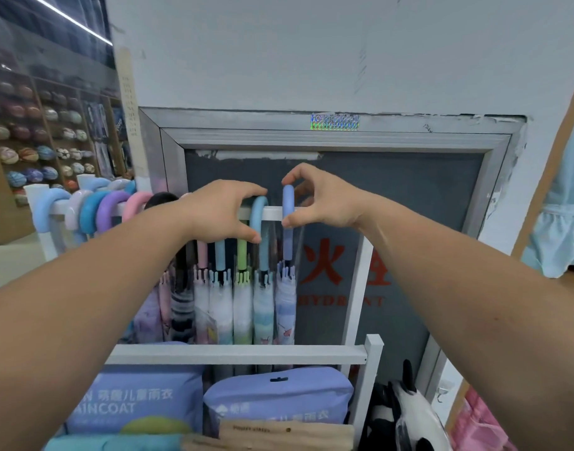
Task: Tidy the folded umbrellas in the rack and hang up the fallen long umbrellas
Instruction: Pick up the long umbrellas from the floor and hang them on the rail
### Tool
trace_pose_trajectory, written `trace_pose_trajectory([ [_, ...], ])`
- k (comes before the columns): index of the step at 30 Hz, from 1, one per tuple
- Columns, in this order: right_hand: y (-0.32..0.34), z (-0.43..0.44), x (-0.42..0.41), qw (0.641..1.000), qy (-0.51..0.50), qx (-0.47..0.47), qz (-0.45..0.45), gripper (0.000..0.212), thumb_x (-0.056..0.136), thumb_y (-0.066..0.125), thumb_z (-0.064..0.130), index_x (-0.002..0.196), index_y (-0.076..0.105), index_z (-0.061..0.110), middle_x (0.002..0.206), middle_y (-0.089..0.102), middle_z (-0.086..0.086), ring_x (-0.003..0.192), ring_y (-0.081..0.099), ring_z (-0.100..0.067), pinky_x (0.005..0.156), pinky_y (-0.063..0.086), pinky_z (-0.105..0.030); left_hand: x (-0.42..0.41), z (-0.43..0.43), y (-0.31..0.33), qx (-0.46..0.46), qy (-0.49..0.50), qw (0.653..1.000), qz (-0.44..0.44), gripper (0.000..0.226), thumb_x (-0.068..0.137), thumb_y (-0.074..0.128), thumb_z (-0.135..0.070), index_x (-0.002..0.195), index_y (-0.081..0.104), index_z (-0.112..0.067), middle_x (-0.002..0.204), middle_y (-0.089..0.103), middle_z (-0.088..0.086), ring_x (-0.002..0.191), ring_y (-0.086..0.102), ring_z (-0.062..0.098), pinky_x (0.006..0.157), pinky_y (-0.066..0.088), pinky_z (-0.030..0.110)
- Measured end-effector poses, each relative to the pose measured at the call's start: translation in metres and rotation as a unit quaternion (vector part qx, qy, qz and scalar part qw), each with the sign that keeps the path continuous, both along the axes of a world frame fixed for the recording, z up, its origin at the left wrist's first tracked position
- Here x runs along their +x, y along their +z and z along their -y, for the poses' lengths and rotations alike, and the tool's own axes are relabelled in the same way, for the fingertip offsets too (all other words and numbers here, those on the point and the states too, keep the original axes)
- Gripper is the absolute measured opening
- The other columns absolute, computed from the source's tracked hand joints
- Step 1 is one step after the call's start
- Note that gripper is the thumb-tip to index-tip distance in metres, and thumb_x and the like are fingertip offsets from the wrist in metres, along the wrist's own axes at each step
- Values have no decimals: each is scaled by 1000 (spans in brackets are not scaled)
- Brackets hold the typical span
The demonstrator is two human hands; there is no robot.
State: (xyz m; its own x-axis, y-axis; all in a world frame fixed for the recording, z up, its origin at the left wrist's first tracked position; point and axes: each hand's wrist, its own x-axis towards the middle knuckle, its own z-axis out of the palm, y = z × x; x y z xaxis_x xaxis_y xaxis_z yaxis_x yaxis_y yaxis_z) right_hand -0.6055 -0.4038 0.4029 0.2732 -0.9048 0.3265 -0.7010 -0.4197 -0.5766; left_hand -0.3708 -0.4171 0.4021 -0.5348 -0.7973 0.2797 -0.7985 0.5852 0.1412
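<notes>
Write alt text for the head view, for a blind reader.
Two bare hands reach to a white rail hung with long umbrellas: the left hand grips a light blue hooked handle, the right hand pinches the periwinkle handle beside it. More pastel handles line the rail leftward; raincoat packs sit below.

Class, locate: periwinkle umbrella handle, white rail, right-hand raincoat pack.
periwinkle umbrella handle (pixel 288 199), head view, upper curve
white rail (pixel 274 212), head view, bare stretch
right-hand raincoat pack (pixel 279 396), head view, front face

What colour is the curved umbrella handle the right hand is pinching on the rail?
Periwinkle blue: the handle pinched by the right hand shows best in the head view.
</notes>
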Motion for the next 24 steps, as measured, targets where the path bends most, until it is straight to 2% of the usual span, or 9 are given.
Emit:
trace_pose_trajectory([
  [3,-1,0,4,997,-1,7,-79,67,66,90,39,119,50,32,110,60,5,94,58,-14,82,50,-31,1,2,-3,-5,12,1000,-4,116,43,63,-84,148,37,-41,152,44,-16,138,43,12,109,42,50],
  [8,-2,-1,3,996,-1,15,-87,68,70,89,43,126,50,32,116,60,7,103,58,-9,88,46,-29,2,4,-7,-16,18,1000,-11,118,40,56,-89,147,36,-44,152,44,-16,139,42,13,109,41,52],
  [10,-5,-2,2,996,-12,-6,-89,70,70,88,45,128,52,32,125,59,9,116,56,-10,98,45,-30,2,3,-7,-15,22,1000,-11,115,43,57,-88,148,34,-46,153,42,-17,140,40,13,110,40,52],
  [12,-8,-5,2,995,-23,-27,-92,71,71,87,45,132,53,32,131,59,9,122,55,-11,105,44,-33,2,3,-9,-20,25,1000,-1,107,56,66,-83,150,30,-46,156,39,-16,143,38,14,111,38,52],
  [15,-13,-11,2,991,-40,-41,-117,75,77,81,48,142,47,31,140,56,8,127,54,-13,109,43,-38,3,4,-14,-46,31,998,18,98,73,68,-74,154,21,-46,161,31,-15,148,31,16,115,33,51],
  [17,-18,-17,2,986,-65,-53,-142,80,80,76,54,148,40,32,146,52,8,133,50,-16,111,41,-42,3,3,-18,-56,21,998,17,99,78,68,-69,158,18,-40,165,24,-11,152,23,16,121,25,48],
  [20,-25,-32,1,974,-114,-104,-168,86,80,68,64,152,33,32,153,47,5,140,44,-20,113,37,-47,0,-7,-21,-65,-18,997,-20,105,80,73,-60,160,15,-27,167,21,-4,154,14,15,125,14,45],
  [24,-31,-63,-10,935,-199,-204,-210,72,85,59,64,148,42,32,149,51,1,146,35,-25,118,27,-50,-8,-27,-24,-111,-41,987,-109,104,77,76,-59,159,21,-25,164,27,0,153,21,21,123,20,51],
])
